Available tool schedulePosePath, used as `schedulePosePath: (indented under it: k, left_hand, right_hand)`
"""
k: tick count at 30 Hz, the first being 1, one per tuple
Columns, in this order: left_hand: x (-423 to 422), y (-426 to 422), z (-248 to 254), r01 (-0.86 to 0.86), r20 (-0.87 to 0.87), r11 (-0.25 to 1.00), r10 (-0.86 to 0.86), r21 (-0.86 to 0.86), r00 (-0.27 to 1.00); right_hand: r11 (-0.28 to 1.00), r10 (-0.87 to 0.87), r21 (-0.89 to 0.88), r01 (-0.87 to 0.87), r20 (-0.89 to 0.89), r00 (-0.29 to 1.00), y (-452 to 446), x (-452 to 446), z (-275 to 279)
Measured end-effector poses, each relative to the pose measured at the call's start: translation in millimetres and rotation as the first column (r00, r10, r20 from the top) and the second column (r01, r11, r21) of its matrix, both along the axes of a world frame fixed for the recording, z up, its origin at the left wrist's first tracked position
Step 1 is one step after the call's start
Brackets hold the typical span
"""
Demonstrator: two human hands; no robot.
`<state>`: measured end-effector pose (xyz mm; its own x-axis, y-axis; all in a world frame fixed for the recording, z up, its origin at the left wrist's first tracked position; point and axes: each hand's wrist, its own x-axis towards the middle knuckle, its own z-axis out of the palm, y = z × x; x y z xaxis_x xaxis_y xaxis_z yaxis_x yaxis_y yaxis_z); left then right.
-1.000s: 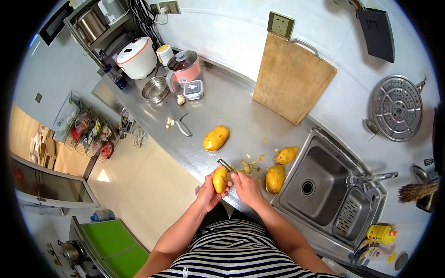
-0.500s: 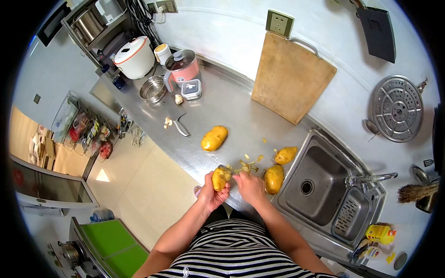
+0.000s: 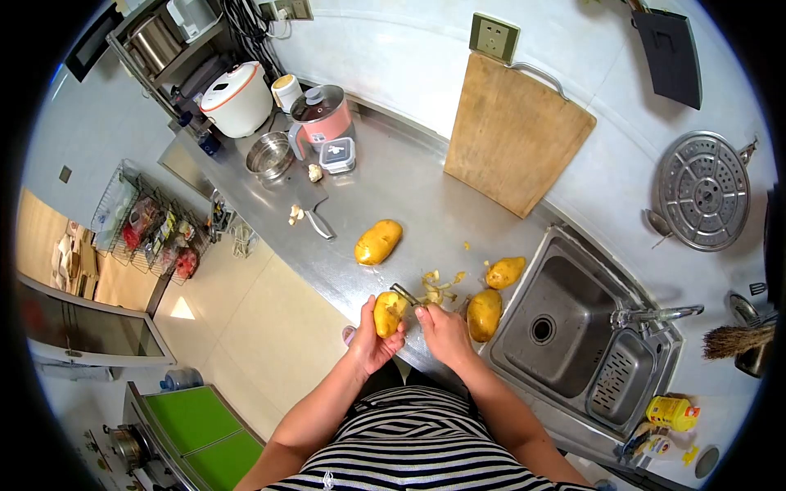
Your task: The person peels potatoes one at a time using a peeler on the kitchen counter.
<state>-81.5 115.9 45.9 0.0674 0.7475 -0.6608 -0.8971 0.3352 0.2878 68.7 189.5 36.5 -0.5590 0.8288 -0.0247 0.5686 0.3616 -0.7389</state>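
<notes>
My left hand (image 3: 376,341) is wrapped round a partly peeled potato (image 3: 388,314) near the front edge of the steel counter (image 3: 336,270). In my right hand (image 3: 443,334) is a peeler (image 3: 404,293), its metal head at the upper right of that potato. Thin peelings (image 3: 440,286) lie just beyond my right hand. One whole potato (image 3: 378,242) rests farther back on the counter. Two more, a small potato (image 3: 505,272) and a larger potato (image 3: 484,316), sit right of the peelings, beside the sink.
The sink (image 3: 565,319) with its faucet (image 3: 667,313) is at the right. A cutting board (image 3: 517,135) leans on the wall. Farther left are a knife (image 3: 320,223), garlic (image 3: 296,214), a steel bowl (image 3: 270,155), a lidded container (image 3: 337,155), a pink pot (image 3: 326,124) and a rice cooker (image 3: 237,100).
The peeler has moved over the held potato and back to its upper right. More pale flesh shows on this potato than a second ago. The other potatoes stay in place.
</notes>
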Motion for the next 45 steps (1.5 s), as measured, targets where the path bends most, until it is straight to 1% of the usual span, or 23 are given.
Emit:
schedulePosePath:
  k: [1,5,7,8,10,11,13,15,16,18,20,21,25,28,30,32,34,36,38,40,42,43,45]
  left_hand:
    - [0,1,-2,0.002,-0.02,1.0,-0.001,0.02,1.0]
    - [5,-2,1,0.0,-0.042,1.0,0.001,0.024,0.999]
    - [6,-4,2,0.026,-0.104,0.994,-0.015,0.105,0.994]
    - [4,-3,2,0.026,-0.106,0.994,-0.014,0.104,0.994]
    - [5,-3,3,0.06,-0.248,0.992,-0.031,0.11,0.968]
    - [4,-2,1,0.039,-0.229,0.995,-0.018,0.087,0.973]
    - [1,-1,-2,0.031,-0.22,0.994,-0.007,0.105,0.976]
    - [-1,-4,-5,0.028,-0.209,0.993,-0.004,0.112,0.978]
    - [-2,-5,-7,0.053,-0.269,0.991,-0.018,0.123,0.963]
    - [-1,-6,-11,0.08,-0.33,0.987,-0.031,0.137,0.944]
    - [-2,-11,-15,0.133,-0.406,0.972,-0.043,0.196,0.913]
    - [-5,-12,-17,0.18,-0.4,0.939,-0.05,0.293,0.915]
    - [-8,-11,-21,0.155,-0.404,0.946,-0.029,0.285,0.915]
    - [-7,-8,-12,0.138,-0.397,0.964,-0.038,0.227,0.917]
    - [-6,-5,-6,0.049,-0.336,0.994,-0.013,0.101,0.942]
    - [-6,-3,-8,0.027,-0.314,0.996,0.0,0.083,0.95]
    - [-8,-3,-11,0.005,-0.292,0.998,0.013,0.064,0.956]
    - [-9,-4,-14,0.069,-0.283,0.991,-0.033,0.118,0.959]
    - [-3,-4,-10,0.047,-0.298,0.992,-0.011,0.114,0.954]
    - [-5,-3,-9,0.029,-0.314,0.994,0.006,0.107,0.949]
    - [-7,-5,-12,0.057,-0.3,0.979,0.004,0.193,0.954]
    - [-7,-5,-12,0.053,-0.298,0.979,0.008,0.195,0.955]
    - [-7,-3,-10,0.017,-0.308,0.987,0.033,0.158,0.951]
  right_hand:
    - [0.999,0.003,0.042,-0.003,0.007,1.0,-1,0,0]
    - [0.999,0.006,0.047,-0.009,0.065,0.998,9,1,-11]
    - [0.993,-0.119,-0.006,0.121,0.16,0.98,24,1,-19]
    - [0.993,-0.118,-0.007,0.12,0.157,0.981,25,2,-23]
    - [0.995,-0.051,-0.077,0.064,0.153,0.987,23,5,-8]
    - [0.995,-0.051,-0.075,0.063,0.155,0.987,19,6,-1]
    - [1.0,-0.005,-0.026,0.006,0.042,0.999,9,-1,10]
    - [0.999,0.04,-0.025,-0.038,0.063,0.997,3,-7,17]
    - [0.996,0.084,-0.021,-0.082,0.087,0.993,2,-7,18]
    - [0.996,0.061,-0.069,-0.052,0.129,0.99,13,-6,8]
    - [0.986,-0.094,-0.122,0.11,0.124,0.988,28,-1,-3]
    - [0.989,-0.105,-0.09,0.116,0.116,0.988,31,2,1]
    - [0.997,-0.038,-0.06,0.044,0.094,0.995,24,2,11]
    - [0.998,0.019,-0.066,-0.018,0.016,1.0,10,-3,14]
    - [0.999,0.04,-0.028,-0.04,-0.016,0.999,3,-3,19]
    - [0.999,0.046,0.019,-0.045,-0.008,0.999,-2,-7,22]
    - [0.993,0.098,0.047,-0.106,0.147,0.984,-5,-10,24]
    - [0.996,0.057,0.059,-0.066,0.154,0.986,4,-14,15]
    - [0.992,-0.122,-0.02,0.127,0.178,0.976,23,-13,3]
    - [0.985,-0.155,-0.044,0.166,0.183,0.971,34,-7,7]
    - [0.996,-0.077,-0.033,0.08,0.091,0.993,35,-1,12]
    - [0.997,-0.074,-0.031,0.077,0.094,0.993,32,0,7]
    - [0.997,-0.051,-0.068,0.046,-0.083,0.995,23,-3,-14]
